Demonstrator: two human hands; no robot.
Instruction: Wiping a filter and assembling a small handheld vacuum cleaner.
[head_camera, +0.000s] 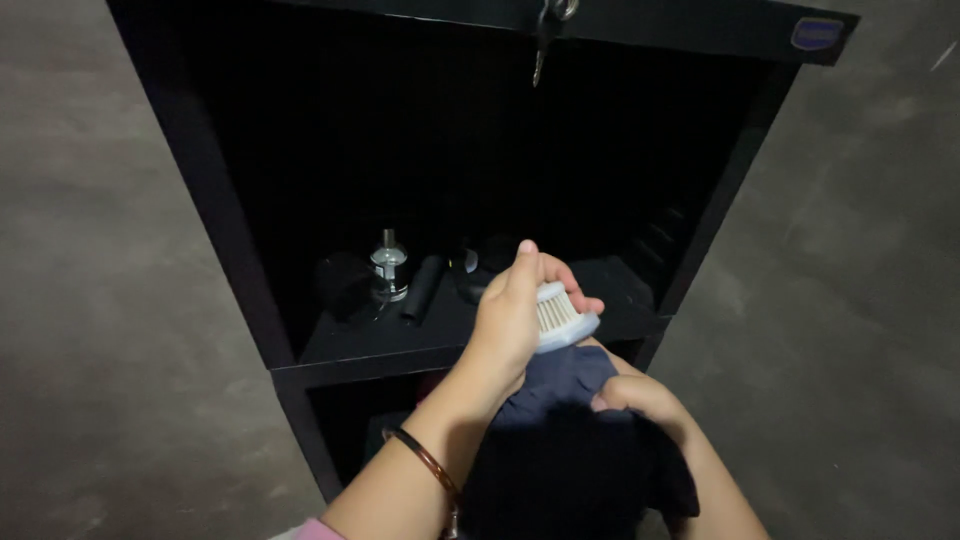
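My left hand (515, 310) is closed around a small round white filter (558, 316) with pleated cream paper inside, held up in front of a black cabinet shelf (400, 345). Just below it, my right hand (640, 398) grips a dark blue cloth (560, 385) that bunches up against the underside of the filter and hangs down over my right forearm. A thin brown bangle (425, 462) circles my left wrist.
The open black cabinet (210, 220) stands against a grey concrete wall. On its shelf sit a small glass and metal bottle (389, 265), a black cylinder (423, 288) and other dark items. A key (545, 35) hangs from the top edge. A lower compartment lies below.
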